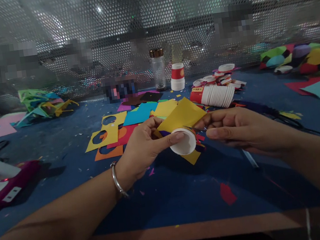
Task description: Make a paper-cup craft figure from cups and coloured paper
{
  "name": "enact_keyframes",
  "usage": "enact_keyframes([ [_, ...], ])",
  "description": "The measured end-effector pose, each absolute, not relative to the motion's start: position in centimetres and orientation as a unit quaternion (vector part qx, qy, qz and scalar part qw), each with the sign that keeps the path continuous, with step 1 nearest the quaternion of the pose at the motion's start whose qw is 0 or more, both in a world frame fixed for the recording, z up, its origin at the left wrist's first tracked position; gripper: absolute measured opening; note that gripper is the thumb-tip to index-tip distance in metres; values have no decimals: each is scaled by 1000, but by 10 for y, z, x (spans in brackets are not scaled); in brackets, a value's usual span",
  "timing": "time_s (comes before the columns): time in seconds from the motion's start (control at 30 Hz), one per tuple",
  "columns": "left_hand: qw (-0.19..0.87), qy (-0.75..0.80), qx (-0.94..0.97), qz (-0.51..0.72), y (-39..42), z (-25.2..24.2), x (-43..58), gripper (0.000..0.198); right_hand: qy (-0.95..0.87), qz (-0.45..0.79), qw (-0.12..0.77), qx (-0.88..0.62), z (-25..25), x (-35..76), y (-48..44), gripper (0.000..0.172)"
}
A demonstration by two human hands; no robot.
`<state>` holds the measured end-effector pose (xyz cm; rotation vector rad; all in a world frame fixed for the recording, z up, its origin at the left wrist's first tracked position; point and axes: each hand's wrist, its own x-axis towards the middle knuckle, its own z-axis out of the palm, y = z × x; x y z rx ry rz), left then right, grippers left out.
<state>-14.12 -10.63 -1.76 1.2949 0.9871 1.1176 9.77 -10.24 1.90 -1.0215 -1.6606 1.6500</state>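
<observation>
—Counted what nearest?
—Counted one left hand (pixel 141 148), one right hand (pixel 235 129), one bracelet (pixel 115 179), one white cup (pixel 184 146).
—Found what farther off?
—Found one upright cup stack (pixel 178 82), one lying cup stack (pixel 217 96) and one glass bottle (pixel 158 71).
—Counted cup by cup?
—Could not tell.
—Noted what at left?
—Noted one power strip (pixel 27 176), one white adapter (pixel 0 170).

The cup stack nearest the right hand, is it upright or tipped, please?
Tipped: the cup stack lies sideways, its white rims toward the right.

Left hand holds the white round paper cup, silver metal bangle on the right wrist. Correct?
Not the wrist: the head view shows the silver metal bangle on the left one. The rest stands: the left hand holds the white round paper cup.
</observation>
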Motion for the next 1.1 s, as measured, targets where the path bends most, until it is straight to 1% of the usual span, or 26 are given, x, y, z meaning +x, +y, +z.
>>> enact_keyframes([
  [0.27, 571, 415, 536, 463, -108, -11, -144, 45, -625, 615, 294, -381, 17, 99, -101, 40],
  [0.5, 545, 415, 569, 456, -108, -14, -145, 45, -628, 613, 289, -383, 17, 98, -101, 44],
  [0.77, 536, 411, 579, 456, -109, -14, -146, 42, -636, 609, 280, -382, 17, 97, -102, 41],
  [1.0, 517, 432, 583, 454, -109, -12, -145, 40, -650, 598, 271, -383, 18, 98, -103, 43],
  [1.1, 525, 434, 581, 446, -109, -13, -144, 43, -651, 596, 270, -386, 17, 98, -103, 44],
])
